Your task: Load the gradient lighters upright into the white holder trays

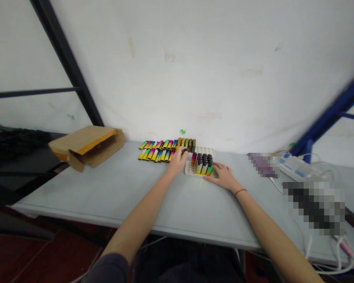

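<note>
A white tray point(190, 169) with round holes stands on the table, its right part filled with upright lighters point(204, 165) with black tops and rainbow-metallic bodies. My left hand point(177, 159) is closed around a lighter whose dark top point(185, 151) shows past the fingers, just left of the tray. Against the tray's right side rests my right hand point(223, 175), fingers spread and thumb near the front corner. Left of my left hand, several loose lighters point(155, 155) lie in two rows. Behind it stands a block of upright lighters point(186, 143), gold end up.
A second white tray point(205, 150) lies near the wall. An open cardboard box point(87, 145) sits at the left. On the right are a phone-like object point(263, 165) with a cable, a white power strip point(297, 167) and a blurred-out item point(314, 206).
</note>
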`<state>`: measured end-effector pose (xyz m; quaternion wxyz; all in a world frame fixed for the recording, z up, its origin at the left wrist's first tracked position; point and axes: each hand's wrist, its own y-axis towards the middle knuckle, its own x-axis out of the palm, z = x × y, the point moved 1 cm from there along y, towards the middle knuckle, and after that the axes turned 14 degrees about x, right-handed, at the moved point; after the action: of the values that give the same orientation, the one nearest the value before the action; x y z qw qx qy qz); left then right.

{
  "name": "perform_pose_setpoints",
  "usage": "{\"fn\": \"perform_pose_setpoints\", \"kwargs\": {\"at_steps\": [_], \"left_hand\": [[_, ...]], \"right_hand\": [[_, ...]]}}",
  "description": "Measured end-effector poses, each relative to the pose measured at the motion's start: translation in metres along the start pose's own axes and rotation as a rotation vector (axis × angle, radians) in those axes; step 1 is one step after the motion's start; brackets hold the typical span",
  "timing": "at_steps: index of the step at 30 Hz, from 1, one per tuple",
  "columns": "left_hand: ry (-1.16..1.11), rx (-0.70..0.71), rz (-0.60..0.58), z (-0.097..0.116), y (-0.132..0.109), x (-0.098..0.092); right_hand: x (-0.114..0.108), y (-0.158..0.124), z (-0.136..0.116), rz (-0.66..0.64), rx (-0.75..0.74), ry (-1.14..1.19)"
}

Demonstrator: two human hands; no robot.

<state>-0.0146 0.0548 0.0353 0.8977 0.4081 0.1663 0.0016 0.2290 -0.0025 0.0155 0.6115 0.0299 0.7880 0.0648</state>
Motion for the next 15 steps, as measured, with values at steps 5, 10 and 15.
{"fn": "perform_pose_setpoints", "kwargs": {"at_steps": [5,10,15], "left_hand": [[0.149,0.229,-0.088,-0.0026,0.0033,-0.0038],[0.053,0.174,-0.234,-0.0005,0.0014,-0.0007],[-0.021,0.116,-0.276,0.0038,-0.0015,0.003]], "right_hand": [[0.0006,0.0002,0.0006,0.003,-0.003,0.009],[0.0026,0.0017,0.0022,0.001,0.003,0.011],[0.0046,0.0029,0.0032,-0.007,0.006,0.011]]}}
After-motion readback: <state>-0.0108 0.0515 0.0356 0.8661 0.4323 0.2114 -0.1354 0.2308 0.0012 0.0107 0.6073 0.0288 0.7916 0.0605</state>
